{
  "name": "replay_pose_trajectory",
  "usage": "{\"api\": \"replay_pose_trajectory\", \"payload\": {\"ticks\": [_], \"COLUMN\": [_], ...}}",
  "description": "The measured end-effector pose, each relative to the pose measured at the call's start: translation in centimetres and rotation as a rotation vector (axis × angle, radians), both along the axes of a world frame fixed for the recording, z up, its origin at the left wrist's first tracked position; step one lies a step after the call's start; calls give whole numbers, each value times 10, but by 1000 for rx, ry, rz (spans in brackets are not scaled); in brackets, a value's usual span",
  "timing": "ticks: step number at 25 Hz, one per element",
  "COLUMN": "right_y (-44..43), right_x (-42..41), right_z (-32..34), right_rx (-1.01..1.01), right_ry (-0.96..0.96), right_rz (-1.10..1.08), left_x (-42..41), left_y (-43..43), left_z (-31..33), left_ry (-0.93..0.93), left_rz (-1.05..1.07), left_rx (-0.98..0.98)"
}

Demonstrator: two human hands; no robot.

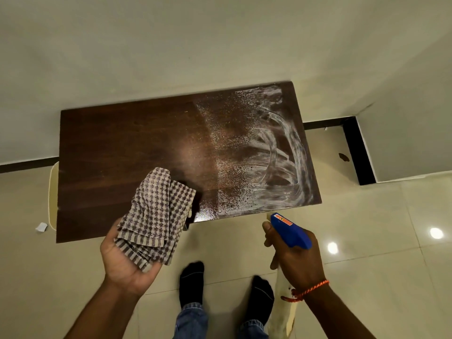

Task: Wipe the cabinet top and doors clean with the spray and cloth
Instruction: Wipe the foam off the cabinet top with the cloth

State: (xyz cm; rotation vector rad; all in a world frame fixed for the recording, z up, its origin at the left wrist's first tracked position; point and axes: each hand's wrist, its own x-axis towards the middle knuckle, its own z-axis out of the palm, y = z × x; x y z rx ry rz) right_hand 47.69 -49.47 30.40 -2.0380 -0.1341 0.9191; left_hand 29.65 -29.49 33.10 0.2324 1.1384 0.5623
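The dark brown cabinet top (127, 148) lies below me against the wall. Its right half is covered with white spray droplets and smeared wipe streaks (274, 152); its left half is dry. My left hand (124, 260) is palm up at the cabinet's front edge, holding a folded brown-and-white checked cloth (156, 211) that hangs partly over the top. My right hand (296, 258) grips a spray bottle with a blue trigger head (289, 232), its nozzle aimed at the cabinet's front right corner. The pale bottle body hangs below my wrist. The cabinet doors are hidden from this angle.
Glossy beige floor tiles (367, 216) surround the cabinet, and my feet in black socks (192, 282) stand just in front of it. A scrap of white paper (41, 227) lies on the floor at the left. A wall corner with black skirting (357, 152) juts out at the right.
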Motion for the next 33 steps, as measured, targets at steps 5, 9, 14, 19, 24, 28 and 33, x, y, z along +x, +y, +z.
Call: {"api": "replay_pose_trajectory", "payload": {"ticks": [5, 9, 14, 19, 24, 28, 33], "right_y": [-20, -28, -30, -29, -31, -27, -24], "right_x": [21, 21, 12, 5, 10, 17, 21], "right_z": [-2, 0, 0, -4, -4, -2, -1], "right_rx": [-5, 68, 104, 94, 78, 97, 105], "right_ry": [-57, -97, -98, -27, 11, 57, 88], "right_rz": [-114, -85, -110, -103, -100, -85, -47], "left_x": [7, 14, 44, 100, 128, 170, 137], "left_y": [-2, -1, -26, -44, -78, 15, 84], "left_z": [1, -6, -42, -102, -104, -108, -108], "left_ry": [35, 11, 562, 1223, 1123, 1290, 1265], "left_rz": [-29, -39, -574, -1212, -1367, -1228, -1282], "left_rx": [41, 118, 982, 1293, 1485, 1311, 1437]}}
